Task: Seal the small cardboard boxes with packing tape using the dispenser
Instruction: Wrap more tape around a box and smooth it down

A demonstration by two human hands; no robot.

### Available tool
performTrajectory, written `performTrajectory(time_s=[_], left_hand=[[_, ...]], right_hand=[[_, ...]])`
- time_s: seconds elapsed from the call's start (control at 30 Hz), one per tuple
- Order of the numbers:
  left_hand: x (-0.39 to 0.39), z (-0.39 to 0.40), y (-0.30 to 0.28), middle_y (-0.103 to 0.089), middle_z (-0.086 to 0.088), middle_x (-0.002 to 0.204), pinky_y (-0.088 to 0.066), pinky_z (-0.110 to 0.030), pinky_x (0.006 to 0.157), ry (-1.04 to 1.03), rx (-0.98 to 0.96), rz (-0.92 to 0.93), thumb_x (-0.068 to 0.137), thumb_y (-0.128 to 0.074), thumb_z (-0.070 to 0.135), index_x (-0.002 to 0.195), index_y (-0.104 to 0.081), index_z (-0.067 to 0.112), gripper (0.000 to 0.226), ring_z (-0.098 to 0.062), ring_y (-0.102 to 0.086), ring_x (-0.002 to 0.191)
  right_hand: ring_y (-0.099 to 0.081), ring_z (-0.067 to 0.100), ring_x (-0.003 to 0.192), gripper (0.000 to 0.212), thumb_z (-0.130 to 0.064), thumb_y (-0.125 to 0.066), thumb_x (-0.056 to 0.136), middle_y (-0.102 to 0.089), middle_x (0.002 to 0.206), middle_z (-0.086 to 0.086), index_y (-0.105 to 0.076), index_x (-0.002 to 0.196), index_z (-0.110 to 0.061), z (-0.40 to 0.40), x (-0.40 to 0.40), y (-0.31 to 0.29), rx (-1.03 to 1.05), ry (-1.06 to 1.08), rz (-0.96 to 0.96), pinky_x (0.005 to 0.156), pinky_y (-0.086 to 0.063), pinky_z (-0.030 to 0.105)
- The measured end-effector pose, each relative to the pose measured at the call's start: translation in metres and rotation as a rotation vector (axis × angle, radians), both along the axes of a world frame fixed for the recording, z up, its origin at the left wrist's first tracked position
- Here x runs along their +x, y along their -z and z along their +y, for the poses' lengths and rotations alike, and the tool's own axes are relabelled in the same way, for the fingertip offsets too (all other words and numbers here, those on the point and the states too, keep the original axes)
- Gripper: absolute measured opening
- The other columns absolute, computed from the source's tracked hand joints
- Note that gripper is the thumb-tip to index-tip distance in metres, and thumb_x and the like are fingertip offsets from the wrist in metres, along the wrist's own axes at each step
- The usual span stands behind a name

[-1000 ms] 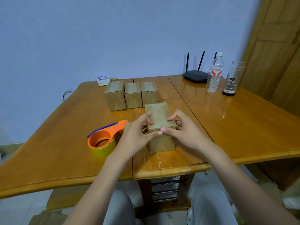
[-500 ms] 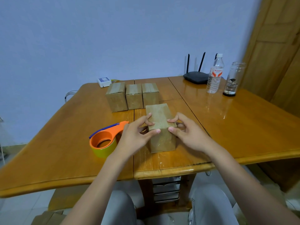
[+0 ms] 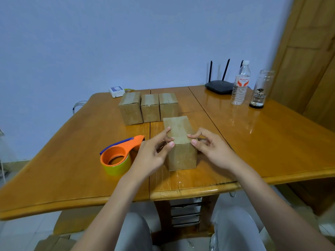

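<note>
Both hands, left hand (image 3: 151,153) and right hand (image 3: 211,147), pinch the near cardboard box (image 3: 180,142) on the worktop (image 3: 262,142); tape dispenser (image 3: 117,156) lies just left.

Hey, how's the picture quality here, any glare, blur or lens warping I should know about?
Head view: glare streaks the glossy table near the water bottle; wide-angle warping bends the table edge and the door at right; the hands and the near cardboard box look sharp under soft, even light.
</note>
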State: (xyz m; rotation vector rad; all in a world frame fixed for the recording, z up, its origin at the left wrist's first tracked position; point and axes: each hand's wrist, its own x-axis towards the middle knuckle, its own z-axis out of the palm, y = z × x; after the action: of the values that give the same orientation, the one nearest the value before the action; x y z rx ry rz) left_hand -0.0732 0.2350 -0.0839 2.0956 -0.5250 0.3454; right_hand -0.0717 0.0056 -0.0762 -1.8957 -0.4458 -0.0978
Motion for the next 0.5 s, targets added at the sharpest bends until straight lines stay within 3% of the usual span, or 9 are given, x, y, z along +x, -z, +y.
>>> performTrajectory(time_s=[0.07, 0.17, 0.3, 0.4, 0.5], left_hand=[[-0.001, 0.002, 0.001, -0.054, 0.047, 0.118, -0.046, -0.037, 0.110, 0.027, -0.046, 0.011, 0.098, -0.058, 0.038, 0.129, -0.062, 0.011, 0.042, 0.015, -0.047, 0.125], [-0.004, 0.005, 0.005, -0.053, 0.027, 0.140, -0.047, -0.034, 0.108, 0.056, -0.146, 0.049, 0.098, -0.054, 0.038, 0.115, -0.069, 0.024, 0.026, 0.005, -0.044, 0.134], [-0.007, 0.006, 0.008, -0.050, 0.023, 0.146, -0.047, -0.038, 0.107, 0.083, -0.203, 0.083, 0.099, -0.053, 0.038, 0.118, -0.069, 0.026, 0.027, 0.001, -0.042, 0.137], [-0.010, 0.003, 0.007, -0.050, 0.021, 0.146, -0.048, -0.031, 0.107, 0.087, -0.218, 0.080, 0.094, -0.058, 0.042, 0.115, -0.068, 0.025, 0.028, 0.004, -0.046, 0.133], [-0.011, 0.001, 0.007, -0.042, 0.018, 0.153, -0.048, -0.027, 0.105, 0.075, -0.245, 0.105, 0.090, -0.064, 0.048, 0.113, -0.065, 0.030, 0.029, 0.007, -0.047, 0.130]], right_hand=[[-0.067, 0.007, 0.107, 0.024, -0.037, -0.058, 0.096, -0.071, 0.113, -0.020, -0.065, 0.107, -0.018, 0.000, -0.002, 0.000, 0.064, -0.018, 0.069, 0.078, -0.057, 0.025], [-0.061, 0.005, 0.115, 0.025, -0.044, -0.057, 0.092, -0.066, 0.121, -0.027, -0.068, 0.107, -0.028, 0.000, -0.005, 0.000, 0.128, -0.010, 0.125, 0.084, -0.056, 0.029], [-0.062, 0.006, 0.116, 0.023, -0.044, -0.059, 0.091, -0.068, 0.116, -0.025, -0.071, 0.109, -0.036, 0.002, -0.009, 0.000, 0.164, 0.008, 0.149, 0.093, -0.055, 0.037], [-0.062, 0.010, 0.121, 0.036, -0.046, -0.060, 0.093, -0.068, 0.126, -0.014, -0.062, 0.129, -0.042, 0.002, -0.012, 0.006, 0.215, -0.008, 0.198, 0.100, -0.053, 0.043], [-0.053, 0.023, 0.134, 0.057, -0.056, -0.054, 0.092, -0.049, 0.152, 0.007, -0.042, 0.147, -0.046, -0.002, -0.010, 0.018, 0.405, 0.024, 0.389, 0.109, -0.046, 0.052]])
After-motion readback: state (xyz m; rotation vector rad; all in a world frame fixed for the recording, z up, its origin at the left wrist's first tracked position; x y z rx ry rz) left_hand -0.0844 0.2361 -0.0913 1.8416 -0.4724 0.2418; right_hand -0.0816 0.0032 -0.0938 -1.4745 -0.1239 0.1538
